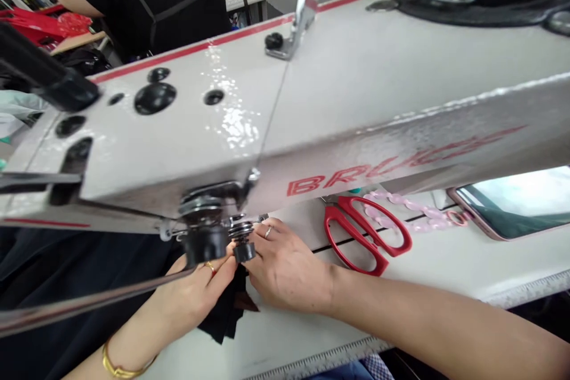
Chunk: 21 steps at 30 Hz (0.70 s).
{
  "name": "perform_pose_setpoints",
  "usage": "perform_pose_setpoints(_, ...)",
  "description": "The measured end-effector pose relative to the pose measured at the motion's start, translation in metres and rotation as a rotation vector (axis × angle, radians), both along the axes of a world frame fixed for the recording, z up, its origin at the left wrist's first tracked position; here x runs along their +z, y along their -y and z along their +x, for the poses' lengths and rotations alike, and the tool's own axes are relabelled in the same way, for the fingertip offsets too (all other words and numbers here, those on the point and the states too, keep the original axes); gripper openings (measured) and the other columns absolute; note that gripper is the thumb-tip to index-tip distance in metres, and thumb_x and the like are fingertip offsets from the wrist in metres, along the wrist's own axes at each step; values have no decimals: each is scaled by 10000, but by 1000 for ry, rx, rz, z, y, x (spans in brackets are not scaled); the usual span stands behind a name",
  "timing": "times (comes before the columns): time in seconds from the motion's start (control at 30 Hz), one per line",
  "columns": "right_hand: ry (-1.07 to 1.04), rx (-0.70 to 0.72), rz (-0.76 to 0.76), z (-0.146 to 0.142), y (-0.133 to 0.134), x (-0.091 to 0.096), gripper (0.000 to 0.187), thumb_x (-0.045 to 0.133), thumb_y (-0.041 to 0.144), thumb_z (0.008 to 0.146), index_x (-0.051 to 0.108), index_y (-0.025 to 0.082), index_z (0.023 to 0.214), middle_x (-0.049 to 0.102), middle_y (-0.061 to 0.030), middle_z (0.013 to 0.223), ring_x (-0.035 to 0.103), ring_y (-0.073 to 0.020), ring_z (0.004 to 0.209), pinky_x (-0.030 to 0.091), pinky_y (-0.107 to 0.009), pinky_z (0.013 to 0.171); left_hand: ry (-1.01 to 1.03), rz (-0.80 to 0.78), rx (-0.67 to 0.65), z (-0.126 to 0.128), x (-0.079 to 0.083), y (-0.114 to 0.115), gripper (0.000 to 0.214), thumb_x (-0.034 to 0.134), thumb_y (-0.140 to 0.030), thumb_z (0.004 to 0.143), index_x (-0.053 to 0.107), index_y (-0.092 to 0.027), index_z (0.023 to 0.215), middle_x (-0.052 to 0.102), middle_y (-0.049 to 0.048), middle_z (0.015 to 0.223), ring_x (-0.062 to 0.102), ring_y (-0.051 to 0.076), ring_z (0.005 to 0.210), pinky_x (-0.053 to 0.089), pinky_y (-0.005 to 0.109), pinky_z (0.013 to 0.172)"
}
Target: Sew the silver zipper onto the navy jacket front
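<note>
Below the head of a white sewing machine (pixel 187 148), my left hand (pixel 191 297) lies on dark fabric (pixel 111 285), its fingertips hidden behind the black tension knobs (pixel 205 243). My right hand (pixel 289 273) is close beside it, fingers reaching under the machine arm at the fabric's edge. Neither hand's grip can be made out, because the machine covers the fingertips. A loose corner of the dark cloth hangs between the two wrists. The needle area is out of sight behind the machine head.
Red-handled scissors (pixel 351 237) lie right of my right hand. Behind them is a phone (pixel 521 202) with a pink beaded strap (pixel 401 208). A ruler strip (pixel 320 359) runs along the table's front edge. Beyond the machine is a person in black (pixel 164 0).
</note>
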State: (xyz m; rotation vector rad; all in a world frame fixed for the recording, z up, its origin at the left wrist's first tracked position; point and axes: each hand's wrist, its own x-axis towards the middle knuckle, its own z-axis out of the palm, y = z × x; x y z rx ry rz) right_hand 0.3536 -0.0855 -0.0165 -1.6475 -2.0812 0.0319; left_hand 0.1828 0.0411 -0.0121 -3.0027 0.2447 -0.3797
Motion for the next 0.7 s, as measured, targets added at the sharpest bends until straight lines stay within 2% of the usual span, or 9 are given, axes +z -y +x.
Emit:
perform_pose_setpoints(0.2, 22, -63, -67, -2, -2, -1, 186, 399, 131, 821, 514, 161, 964, 539, -57, 897, 457, -183, 808, 328, -357, 774, -37, -54, 63, 5, 4, 7, 154, 443, -112, 830, 560, -147, 923, 601, 62, 799, 577, 187, 843, 498, 353, 771)
perform_pose_setpoints(0.33, 115, -97, 10, -3, -2, -1, 180, 394, 126, 833, 535, 154, 942, 547, -81, 978, 452, -213, 930, 313, -386, 837, 34, -50, 57, 6, 7, 9, 104, 461, -108, 824, 554, -120, 869, 579, 57, 731, 577, 177, 799, 507, 267, 648)
perform_pose_setpoints(0.43, 125, -27, 48, -2, -2, 0, 166, 405, 110, 817, 552, 147, 885, 567, -78, 976, 441, -224, 987, 282, -405, 896, 34, -98, 67, 6, 6, 9, 105, 453, -113, 828, 556, -134, 826, 591, 55, 749, 581, 160, 783, 493, 235, 600)
perform_pose_setpoints(0.53, 88, -4, -34, -2, -3, 2, 160, 413, 120, 810, 554, 156, 877, 580, -59, 924, 470, -206, 926, 310, -379, 868, 66, -139, 111, 6, 4, 10, 103, 470, -146, 825, 568, -142, 854, 613, 56, 797, 584, 160, 790, 493, 252, 629)
perform_pose_setpoints(0.7, 66, -11, -109, -3, -5, 7, 165, 427, 145, 796, 538, 160, 917, 573, -48, 899, 476, -192, 857, 344, -342, 796, 130, -103, 205, 9, 2, 11, 165, 449, -195, 827, 583, -121, 889, 629, 105, 897, 592, 190, 771, 478, 302, 618)
